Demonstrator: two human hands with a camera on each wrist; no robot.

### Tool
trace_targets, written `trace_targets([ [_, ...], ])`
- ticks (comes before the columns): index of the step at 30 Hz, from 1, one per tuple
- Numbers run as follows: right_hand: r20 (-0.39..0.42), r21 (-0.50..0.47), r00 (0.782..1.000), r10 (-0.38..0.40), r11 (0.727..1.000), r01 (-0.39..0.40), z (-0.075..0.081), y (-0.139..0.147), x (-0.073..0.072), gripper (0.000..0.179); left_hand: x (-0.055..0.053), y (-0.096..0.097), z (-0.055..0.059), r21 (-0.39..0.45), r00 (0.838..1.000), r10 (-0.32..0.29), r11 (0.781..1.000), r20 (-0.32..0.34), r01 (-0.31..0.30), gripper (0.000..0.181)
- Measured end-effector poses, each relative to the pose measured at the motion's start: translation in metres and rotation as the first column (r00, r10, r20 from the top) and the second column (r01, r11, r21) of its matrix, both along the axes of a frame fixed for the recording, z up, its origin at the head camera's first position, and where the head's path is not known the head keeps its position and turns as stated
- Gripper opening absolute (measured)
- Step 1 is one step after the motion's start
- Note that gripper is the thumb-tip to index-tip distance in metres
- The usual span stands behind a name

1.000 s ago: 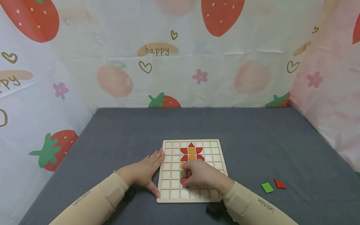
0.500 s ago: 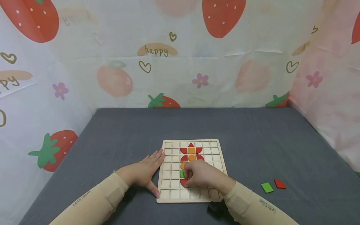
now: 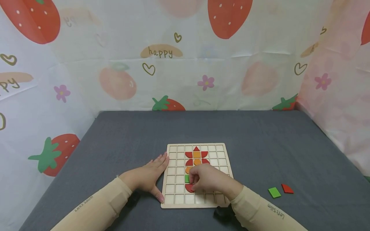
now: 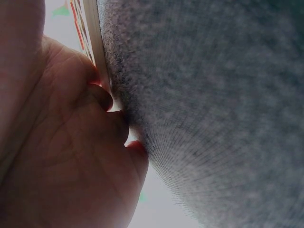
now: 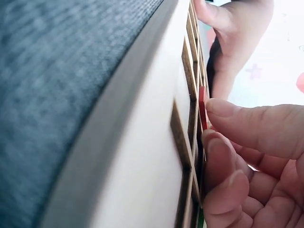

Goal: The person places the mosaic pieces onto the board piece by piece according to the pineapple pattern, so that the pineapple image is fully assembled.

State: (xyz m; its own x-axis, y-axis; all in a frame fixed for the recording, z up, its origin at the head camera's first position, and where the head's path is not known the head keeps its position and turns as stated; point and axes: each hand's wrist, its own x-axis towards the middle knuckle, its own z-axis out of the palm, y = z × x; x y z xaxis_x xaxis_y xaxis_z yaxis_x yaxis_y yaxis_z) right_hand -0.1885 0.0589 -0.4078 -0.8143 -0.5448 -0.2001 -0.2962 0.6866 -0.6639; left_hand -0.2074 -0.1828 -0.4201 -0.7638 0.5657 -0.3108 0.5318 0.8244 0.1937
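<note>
A wooden grid board [image 3: 175, 199] lies flat on the table, bearing red, orange and green pieces in its cells. My left hand [image 3: 145, 176] lies along its left edge, fingers extended against the side and thumb spread to the near corner. Over the board's lower middle, my right hand [image 3: 212, 180] has its fingers curled, and its thumb and fingertip pinch a red quarter-circle piece [image 5: 203, 107]. A green square [image 3: 187, 178] and an orange circle [image 3: 189, 170] show in the cells just above that piece. My right hand covers the cells to the right.
A loose green square [image 3: 274, 192] and a loose red quarter-circle [image 3: 287, 188] lie on the dark grey tablecloth [image 3: 260, 138] right of the board. A strawberry-print curtain [image 3: 219, 64] hangs behind and along the sides.
My right hand has shifted slightly right, uncovering more of the red piece and the green square. My left hand stays against the board's edge.
</note>
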Motion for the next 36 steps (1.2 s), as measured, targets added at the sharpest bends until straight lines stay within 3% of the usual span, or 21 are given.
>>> trace_targets([
  [26, -0.057, -0.022, 0.997, 0.042, 0.999, -0.043, 0.003, 0.021, -0.010, 0.016, -0.001, 0.000, 0.002, 0.004, 1.000, -0.003, 1.000, 0.012, 0.003, 0.141],
  [29, -0.042, -0.033, 0.999, 0.026, 0.999, -0.027, 0.006, 0.029, -0.012, 0.015, 0.000, 0.000, 0.003, 0.014, 1.000, -0.012, 1.000, 0.000, 0.012, 0.141],
  [36, 0.074, -0.105, 0.996, -0.043, 0.993, 0.051, 0.018, 0.059, -0.015, 0.006, 0.001, 0.000, 0.003, 0.025, 1.000, -0.027, 0.999, -0.005, 0.027, 0.141],
])
